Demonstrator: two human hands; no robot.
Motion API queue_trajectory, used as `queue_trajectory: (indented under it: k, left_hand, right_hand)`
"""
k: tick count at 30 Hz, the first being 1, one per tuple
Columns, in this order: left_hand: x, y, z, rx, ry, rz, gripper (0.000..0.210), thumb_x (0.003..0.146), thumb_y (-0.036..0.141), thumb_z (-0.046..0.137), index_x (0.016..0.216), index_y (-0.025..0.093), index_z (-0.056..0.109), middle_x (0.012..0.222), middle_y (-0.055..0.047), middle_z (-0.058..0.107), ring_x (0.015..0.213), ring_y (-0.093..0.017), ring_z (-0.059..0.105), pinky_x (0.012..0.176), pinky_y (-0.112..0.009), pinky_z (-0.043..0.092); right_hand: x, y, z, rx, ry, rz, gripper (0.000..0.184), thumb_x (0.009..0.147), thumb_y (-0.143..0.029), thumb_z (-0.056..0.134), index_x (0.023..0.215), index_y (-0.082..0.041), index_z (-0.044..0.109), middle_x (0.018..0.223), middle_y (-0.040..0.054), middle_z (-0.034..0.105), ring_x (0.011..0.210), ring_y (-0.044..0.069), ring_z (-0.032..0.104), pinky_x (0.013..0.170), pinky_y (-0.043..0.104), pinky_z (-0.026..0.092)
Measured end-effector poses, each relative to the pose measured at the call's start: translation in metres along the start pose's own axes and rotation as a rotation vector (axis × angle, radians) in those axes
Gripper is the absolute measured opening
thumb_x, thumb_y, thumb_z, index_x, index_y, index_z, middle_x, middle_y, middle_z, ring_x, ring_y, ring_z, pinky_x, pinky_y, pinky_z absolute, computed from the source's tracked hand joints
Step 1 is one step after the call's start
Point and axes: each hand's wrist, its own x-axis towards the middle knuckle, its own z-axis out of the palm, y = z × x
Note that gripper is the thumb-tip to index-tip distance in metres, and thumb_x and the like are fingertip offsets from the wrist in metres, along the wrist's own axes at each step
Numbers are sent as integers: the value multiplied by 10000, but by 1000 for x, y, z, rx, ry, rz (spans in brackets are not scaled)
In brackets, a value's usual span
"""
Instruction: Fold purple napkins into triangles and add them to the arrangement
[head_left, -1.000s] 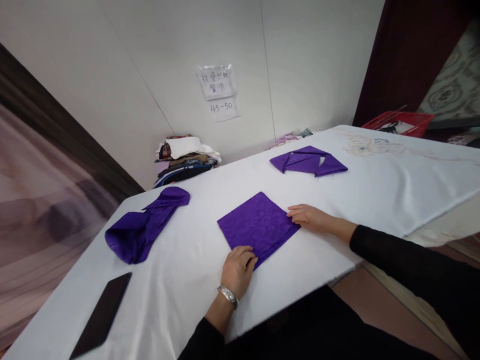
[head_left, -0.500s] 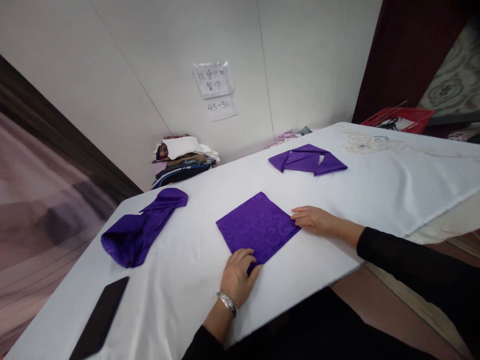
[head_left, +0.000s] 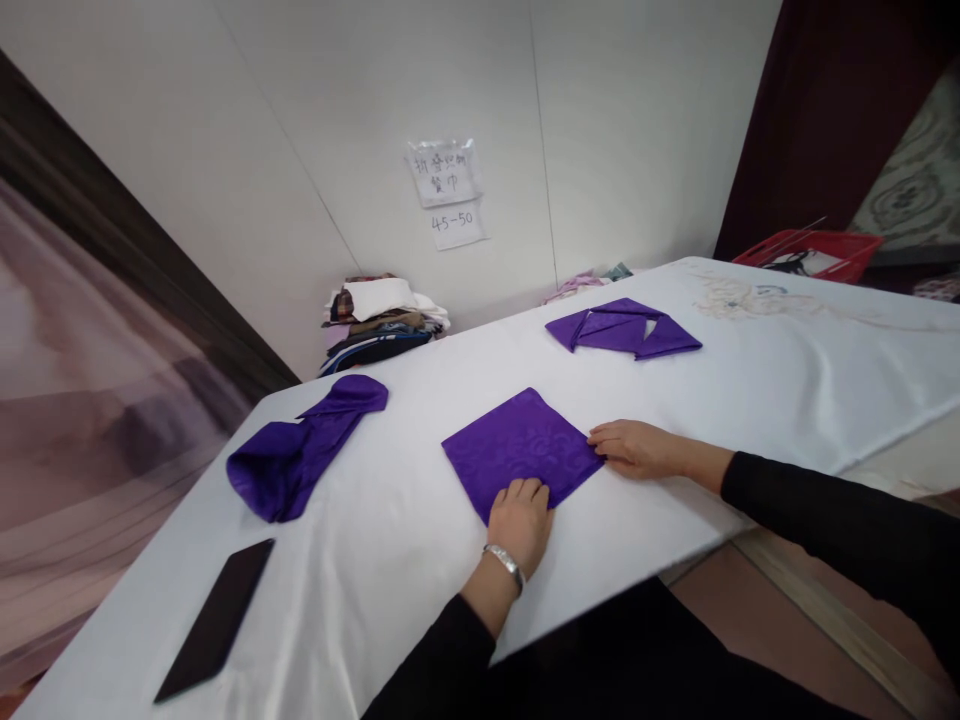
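Note:
A purple patterned napkin (head_left: 517, 448), folded into a square, lies flat on the white table (head_left: 375, 540) in front of me. My left hand (head_left: 520, 518), with a silver bracelet at the wrist, rests on the napkin's near corner, fingers curled over its edge. My right hand (head_left: 634, 447) lies flat on the tablecloth, fingertips touching the napkin's right corner. Both sleeves are black.
A rolled, crumpled purple napkin (head_left: 300, 446) lies at the left. A purple napkin folded into points (head_left: 622, 328) sits farther back. A black phone (head_left: 216, 618) lies near the left front edge. Stacked cloths (head_left: 379, 322) sit by the wall; a red basket (head_left: 814, 256) stands far right.
My left hand has slid right along the napkin's near edge to its near corner. The right hand stays at the right corner. The camera view shifted slightly.

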Motion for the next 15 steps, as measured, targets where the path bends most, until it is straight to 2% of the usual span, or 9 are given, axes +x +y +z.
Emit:
queue_trajectory:
  k: [6,11,15]
  left_hand:
    - [30,20,9,73,-98,-52,233,826,71,388,909,151,591,957,-98,569,924,-236,498,703,-347,434]
    - [35,17,7,30,-43,-103,211,799,69,412,890,166,577,911,-80,579,887,-215,520,678,-308,435]
    - [22,3,-1,-52,20,-157,215,762,90,448,903,203,563,912,-23,606,872,-175,540,712,-269,432]
  right_hand:
    - [1,-7,0,-51,-85,19,256,773,-157,491,986,-159,633,1090,117,615,1050,221,535,901,385,428]
    - [5,-16,-2,-65,-95,57,412,747,-199,529,1157,-170,561,1103,125,602,1050,252,528,911,435,401]
    - [6,-20,7,-26,-80,14,521,746,-203,526,1265,-201,473,1193,117,561,1129,264,479,969,479,335]
